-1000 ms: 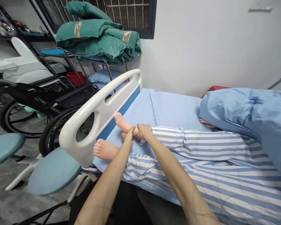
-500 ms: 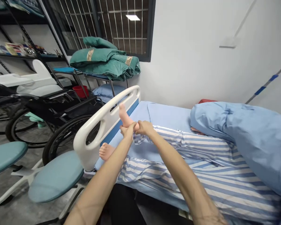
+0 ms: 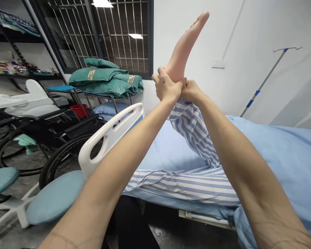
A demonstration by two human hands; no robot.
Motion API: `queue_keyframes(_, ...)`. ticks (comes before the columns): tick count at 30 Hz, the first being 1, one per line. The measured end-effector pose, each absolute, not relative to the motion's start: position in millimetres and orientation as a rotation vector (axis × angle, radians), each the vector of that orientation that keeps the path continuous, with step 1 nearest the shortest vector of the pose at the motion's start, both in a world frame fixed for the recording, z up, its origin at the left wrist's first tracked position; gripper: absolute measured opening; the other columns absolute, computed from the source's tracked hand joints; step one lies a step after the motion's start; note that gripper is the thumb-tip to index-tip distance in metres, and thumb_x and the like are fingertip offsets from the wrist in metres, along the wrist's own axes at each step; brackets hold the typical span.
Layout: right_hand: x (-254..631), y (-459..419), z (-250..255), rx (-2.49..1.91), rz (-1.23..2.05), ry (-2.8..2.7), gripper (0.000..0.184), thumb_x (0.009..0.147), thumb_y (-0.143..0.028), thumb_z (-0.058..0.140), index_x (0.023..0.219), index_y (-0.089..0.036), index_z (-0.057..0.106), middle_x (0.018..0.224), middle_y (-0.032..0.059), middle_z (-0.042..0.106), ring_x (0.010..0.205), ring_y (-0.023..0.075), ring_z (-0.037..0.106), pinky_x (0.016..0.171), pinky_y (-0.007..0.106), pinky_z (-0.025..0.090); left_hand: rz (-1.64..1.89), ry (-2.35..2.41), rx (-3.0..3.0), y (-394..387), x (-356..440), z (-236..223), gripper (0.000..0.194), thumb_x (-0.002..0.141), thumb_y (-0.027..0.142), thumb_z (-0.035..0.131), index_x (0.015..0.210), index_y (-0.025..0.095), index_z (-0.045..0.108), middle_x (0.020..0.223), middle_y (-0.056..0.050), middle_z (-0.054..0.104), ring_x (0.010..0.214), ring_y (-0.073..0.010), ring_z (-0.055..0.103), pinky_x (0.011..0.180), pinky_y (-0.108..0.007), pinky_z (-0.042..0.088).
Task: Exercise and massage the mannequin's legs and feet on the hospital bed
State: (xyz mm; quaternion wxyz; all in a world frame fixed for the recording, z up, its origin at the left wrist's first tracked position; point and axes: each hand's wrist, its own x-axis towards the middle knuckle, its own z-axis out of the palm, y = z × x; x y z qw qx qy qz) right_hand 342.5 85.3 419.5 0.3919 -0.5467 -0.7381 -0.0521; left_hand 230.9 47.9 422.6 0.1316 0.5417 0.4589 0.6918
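Observation:
A figure in blue-and-white striped pyjamas [image 3: 191,135] lies on a bed with a light blue sheet [image 3: 166,148]. Its far leg is raised high, the bare foot [image 3: 185,45] pointing up against the white wall. My left hand [image 3: 166,84] and my right hand [image 3: 190,91] are both wrapped around the ankle of that leg, fingers closed, just above the trouser cuff. The other striped leg [image 3: 186,183] lies flat on the mattress. A light blue blanket [image 3: 282,148] covers the rest of the body to the right.
The bed's white footboard [image 3: 106,136] stands left of my arms. Two teal stools [image 3: 55,197] sit on the floor beside it. A black wheelchair [image 3: 41,135], a rack with folded green blankets [image 3: 106,79] and a barred window lie beyond. An IV pole [image 3: 264,81] leans at the right.
Both hands have lifted the leg from just above the mattress to high in the air, the foot now pointing upward. The view has tilted up with it.

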Motion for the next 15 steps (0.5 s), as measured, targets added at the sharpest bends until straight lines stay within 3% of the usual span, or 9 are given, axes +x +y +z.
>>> queue_keyframes(3,328.8,86.4,410.4,-1.402,-0.035,-1.993,0.035,0.069,-0.039,0.055,0.073,-0.005,0.063,0.073,0.0077,0.066,0.072,0.0192,0.062,0.066,0.028,0.049,2.012,1.358,1.571,57.4,215.3,407.9,0.065,0.058,0.032,0.079,0.111,0.029,0.041,0.113,-0.002,0.042,0.115,-0.0211,0.046,0.094,-0.029,0.039)
queue_keyframes(7,284.3,106.4,371.4,-1.441,0.025,-2.084,0.034,0.064,-0.039,0.061,0.083,-0.011,0.065,0.077,0.0074,0.067,0.075,0.0203,0.063,0.066,0.026,0.048,2.007,1.463,1.486,90.5,169.5,355.3,0.072,0.054,0.035,0.082,0.112,0.029,0.039,0.113,-0.003,0.044,0.114,-0.0196,0.046,0.095,-0.028,0.038)
queue_keyframes(11,229.6,139.9,301.2,-1.542,0.129,-2.204,0.040,0.062,-0.043,0.065,0.092,-0.016,0.063,0.084,0.0056,0.068,0.078,0.0206,0.064,0.065,0.025,0.045,1.930,1.633,1.288,120.6,119.2,276.8,0.086,0.059,0.041,0.078,0.126,0.022,0.028,0.126,-0.013,0.038,0.116,-0.0194,0.042,0.098,-0.030,0.036)
queue_keyframes(15,176.9,158.6,208.4,-1.685,0.106,-2.302,0.045,0.066,-0.045,0.065,0.100,-0.016,0.059,0.095,0.0106,0.068,0.088,0.0253,0.063,0.073,0.032,0.044,1.558,1.938,1.121,128.8,75.5,183.4,0.086,0.064,0.048,0.071,0.129,0.011,0.028,0.130,-0.023,0.038,0.126,-0.0281,0.035,0.101,-0.038,0.033)
